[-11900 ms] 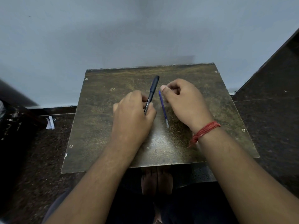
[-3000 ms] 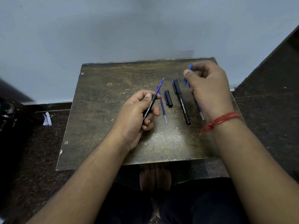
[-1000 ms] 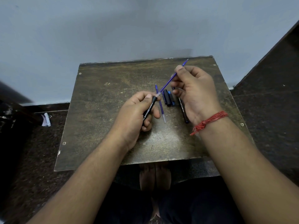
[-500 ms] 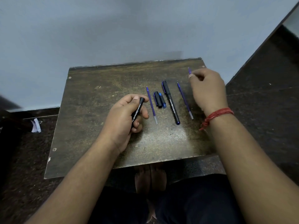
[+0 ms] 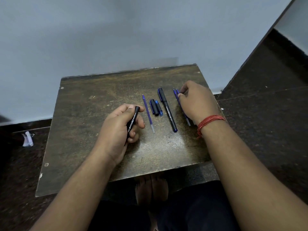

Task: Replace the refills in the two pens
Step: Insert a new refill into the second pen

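Pen barrel (image 5: 132, 121), smooth black, sits in the curled left hand (image 5: 116, 129); right hand (image 5: 195, 102) pinches slim blue refills (image 5: 176, 95).

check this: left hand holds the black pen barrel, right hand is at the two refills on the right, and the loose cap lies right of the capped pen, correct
One slip: in the head view the cap lies left of the capped pen, between it and a single refill. The left hand holding the barrel and right hand at two refills are correct.

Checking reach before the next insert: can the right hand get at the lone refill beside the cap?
Probably yes. The lone refill lies bare on the board, nothing on it. The right hand is busy at the two refills; the capped pen and cap lie between, easily crossed.
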`<action>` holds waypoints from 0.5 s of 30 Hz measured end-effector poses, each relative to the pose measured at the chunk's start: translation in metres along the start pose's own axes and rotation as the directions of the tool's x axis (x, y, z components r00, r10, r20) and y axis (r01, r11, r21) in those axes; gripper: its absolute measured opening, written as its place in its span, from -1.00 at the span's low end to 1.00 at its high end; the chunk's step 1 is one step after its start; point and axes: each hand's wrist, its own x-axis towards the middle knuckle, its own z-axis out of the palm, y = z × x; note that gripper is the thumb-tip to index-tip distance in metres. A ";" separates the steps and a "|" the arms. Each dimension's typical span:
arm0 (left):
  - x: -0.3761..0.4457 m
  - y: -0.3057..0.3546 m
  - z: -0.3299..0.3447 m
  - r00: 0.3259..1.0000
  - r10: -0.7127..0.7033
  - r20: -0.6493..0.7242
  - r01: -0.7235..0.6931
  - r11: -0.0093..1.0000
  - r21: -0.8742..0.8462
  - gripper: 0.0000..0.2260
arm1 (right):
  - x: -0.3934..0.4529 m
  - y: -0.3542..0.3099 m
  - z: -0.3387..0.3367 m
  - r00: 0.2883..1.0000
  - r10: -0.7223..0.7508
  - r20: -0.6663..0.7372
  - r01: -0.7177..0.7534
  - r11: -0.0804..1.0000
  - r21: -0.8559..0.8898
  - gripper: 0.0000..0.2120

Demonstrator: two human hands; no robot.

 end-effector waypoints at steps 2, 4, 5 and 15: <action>0.000 0.000 0.001 1.000 -0.001 -0.005 0.001 1.000 -0.004 -0.80 | 0.000 0.000 -0.001 1.000 0.002 0.006 -0.002 1.000 0.002 -0.90; 0.001 0.000 0.001 1.000 -0.003 -0.007 0.003 1.000 -0.007 -0.80 | 0.000 0.000 -0.001 1.000 0.000 0.009 0.000 1.000 -0.002 -0.89; 0.001 0.000 0.001 1.000 -0.004 -0.008 0.004 1.000 -0.009 -0.80 | 0.000 0.000 -0.001 1.000 -0.001 0.012 0.001 1.000 -0.004 -0.89; 0.001 0.001 0.002 0.999 -0.007 -0.052 0.005 0.999 -0.045 -0.81 | -0.005 -0.014 -0.005 0.993 -0.081 -0.088 0.083 0.996 0.029 -0.86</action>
